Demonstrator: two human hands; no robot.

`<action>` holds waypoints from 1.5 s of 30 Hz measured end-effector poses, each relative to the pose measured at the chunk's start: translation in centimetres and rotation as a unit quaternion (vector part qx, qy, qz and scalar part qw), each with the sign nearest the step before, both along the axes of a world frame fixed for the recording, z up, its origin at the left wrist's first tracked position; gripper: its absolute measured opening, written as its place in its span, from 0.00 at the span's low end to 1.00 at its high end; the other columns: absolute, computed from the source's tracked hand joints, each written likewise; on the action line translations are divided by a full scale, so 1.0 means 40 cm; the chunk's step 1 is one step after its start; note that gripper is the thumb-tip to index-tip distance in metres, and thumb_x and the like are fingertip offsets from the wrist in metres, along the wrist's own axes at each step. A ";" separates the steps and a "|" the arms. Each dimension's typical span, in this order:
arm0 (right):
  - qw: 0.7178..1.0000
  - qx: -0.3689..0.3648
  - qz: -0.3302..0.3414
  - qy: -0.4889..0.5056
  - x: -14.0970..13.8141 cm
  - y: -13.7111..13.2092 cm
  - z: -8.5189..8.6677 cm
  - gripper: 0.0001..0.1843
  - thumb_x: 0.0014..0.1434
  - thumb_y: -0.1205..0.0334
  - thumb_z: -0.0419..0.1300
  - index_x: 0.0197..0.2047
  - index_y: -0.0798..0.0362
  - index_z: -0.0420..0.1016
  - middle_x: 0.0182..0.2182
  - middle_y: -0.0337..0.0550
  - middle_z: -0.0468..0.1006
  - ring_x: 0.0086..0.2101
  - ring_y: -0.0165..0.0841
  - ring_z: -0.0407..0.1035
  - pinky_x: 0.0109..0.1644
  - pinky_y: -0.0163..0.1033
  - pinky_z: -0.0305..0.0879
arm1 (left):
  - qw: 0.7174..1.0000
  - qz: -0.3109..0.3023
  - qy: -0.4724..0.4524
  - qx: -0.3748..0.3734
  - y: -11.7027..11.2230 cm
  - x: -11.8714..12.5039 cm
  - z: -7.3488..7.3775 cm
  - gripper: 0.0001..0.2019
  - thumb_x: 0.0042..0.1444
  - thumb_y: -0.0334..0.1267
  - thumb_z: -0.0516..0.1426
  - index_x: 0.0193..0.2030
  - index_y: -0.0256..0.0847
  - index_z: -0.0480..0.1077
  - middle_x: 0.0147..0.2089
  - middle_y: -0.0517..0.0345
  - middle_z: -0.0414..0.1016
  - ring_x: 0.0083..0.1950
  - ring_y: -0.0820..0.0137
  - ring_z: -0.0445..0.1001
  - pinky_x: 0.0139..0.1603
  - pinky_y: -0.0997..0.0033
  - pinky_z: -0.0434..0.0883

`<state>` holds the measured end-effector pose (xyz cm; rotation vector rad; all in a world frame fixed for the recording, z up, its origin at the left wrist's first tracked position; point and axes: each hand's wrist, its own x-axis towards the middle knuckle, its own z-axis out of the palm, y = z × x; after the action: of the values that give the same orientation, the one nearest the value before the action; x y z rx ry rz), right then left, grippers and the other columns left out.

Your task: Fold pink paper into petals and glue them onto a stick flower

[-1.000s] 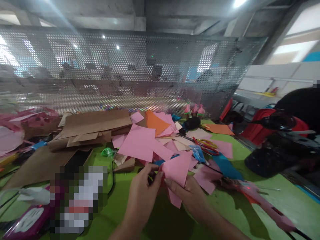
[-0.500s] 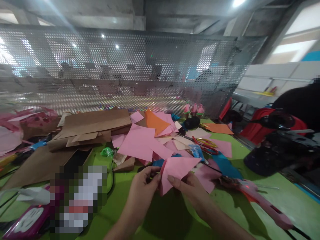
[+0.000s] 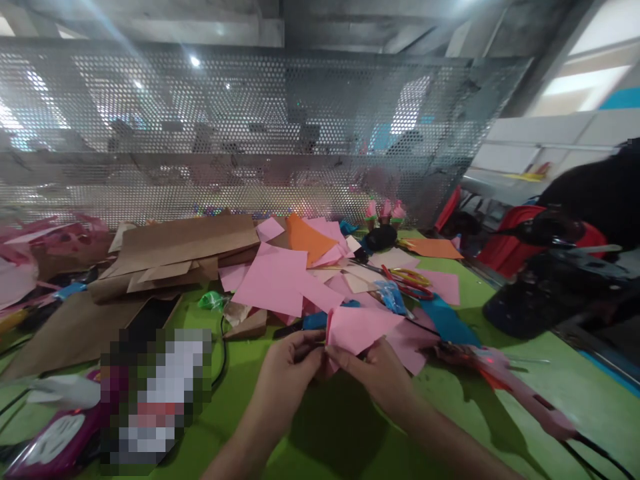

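Both my hands hold one folded pink paper piece (image 3: 359, 327) just above the green table (image 3: 345, 433). My left hand (image 3: 287, 370) pinches its left edge with thumb and fingers closed. My right hand (image 3: 383, 373) grips it from below and the right, fingers curled around the paper. A pile of loose pink sheets (image 3: 280, 280) and an orange sheet (image 3: 307, 240) lies right behind the hands.
Brown cardboard pieces (image 3: 185, 243) lie at the back left. Red-handled scissors (image 3: 407, 280) and blue paper (image 3: 447, 323) sit right of the pile. A pink glue gun (image 3: 520, 393) rests at the right. A perforated metal screen (image 3: 250, 133) closes the table's far side. A person in black (image 3: 595, 193) is at the right.
The pink paper has been turned and lowered between my hands, its point now aimed right instead of up. Both hands have drawn slightly closer together.
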<state>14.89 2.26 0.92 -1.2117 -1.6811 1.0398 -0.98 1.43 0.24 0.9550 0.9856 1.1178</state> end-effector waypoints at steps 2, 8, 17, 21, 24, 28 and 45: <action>1.000 0.007 -0.005 -0.008 0.000 0.001 0.000 0.11 0.60 0.54 0.61 0.35 0.53 0.79 0.35 0.44 0.82 0.40 0.41 0.73 0.46 0.41 0.68 | 1.000 0.005 0.003 -0.001 -0.003 -0.002 0.003 0.16 0.44 0.38 0.64 0.42 0.35 0.78 0.29 0.55 0.80 0.28 0.73 0.74 0.27 0.78 0.67; 1.000 0.009 -0.007 -0.012 -0.005 -0.002 0.010 0.11 0.61 0.54 0.61 0.34 0.53 0.77 0.34 0.43 0.81 0.38 0.40 0.73 0.43 0.40 0.68 | 1.000 0.004 0.019 0.002 -0.003 -0.005 -0.003 0.16 0.48 0.39 0.63 0.44 0.35 0.78 0.31 0.54 0.81 0.30 0.71 0.75 0.28 0.76 0.69; 1.000 0.001 0.001 0.003 -0.007 -0.007 0.012 0.12 0.61 0.55 0.60 0.29 0.52 0.75 0.28 0.41 0.80 0.33 0.39 0.74 0.41 0.40 0.68 | 1.000 -0.007 0.025 0.015 -0.006 -0.009 -0.008 0.19 0.50 0.40 0.63 0.49 0.37 0.77 0.33 0.52 0.81 0.34 0.69 0.76 0.31 0.75 0.69; 0.999 0.021 -0.034 -0.014 -0.007 0.000 0.004 0.10 0.60 0.55 0.61 0.31 0.52 0.76 0.31 0.41 0.81 0.36 0.40 0.73 0.43 0.41 0.68 | 0.999 -0.027 0.022 0.015 -0.007 -0.008 -0.019 0.22 0.49 0.43 0.64 0.51 0.39 0.77 0.38 0.50 0.82 0.40 0.65 0.78 0.34 0.72 0.71; 0.999 0.018 -0.043 -0.013 -0.006 0.002 -0.004 0.10 0.60 0.55 0.61 0.34 0.52 0.78 0.33 0.41 0.81 0.40 0.42 0.73 0.44 0.41 0.68 | 1.000 -0.022 -0.002 0.018 -0.005 -0.003 -0.028 0.24 0.44 0.40 0.67 0.50 0.38 0.77 0.42 0.48 0.82 0.44 0.62 0.79 0.41 0.68 0.74; 0.999 0.012 -0.037 -0.007 -0.006 -0.001 -0.006 0.10 0.60 0.55 0.61 0.35 0.52 0.79 0.33 0.42 0.81 0.43 0.43 0.73 0.47 0.42 0.68 | 0.999 -0.025 -0.031 0.029 -0.002 0.004 -0.029 0.27 0.41 0.33 0.67 0.52 0.35 0.75 0.42 0.47 0.83 0.47 0.62 0.79 0.50 0.64 0.73; 0.979 -0.074 -0.163 0.095 0.011 -0.017 0.048 0.17 0.52 0.44 0.62 0.38 0.46 0.82 0.38 0.45 0.84 0.41 0.47 0.76 0.46 0.50 0.73 | 0.994 0.020 0.078 0.075 0.002 -0.022 -0.021 0.31 0.43 0.27 0.54 0.59 0.34 0.71 0.38 0.53 0.83 0.39 0.68 0.79 0.46 0.69 0.73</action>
<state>15.35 1.60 2.84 -1.3811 -1.2259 1.0511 -1.85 1.51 -0.59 1.1624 1.0607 1.1774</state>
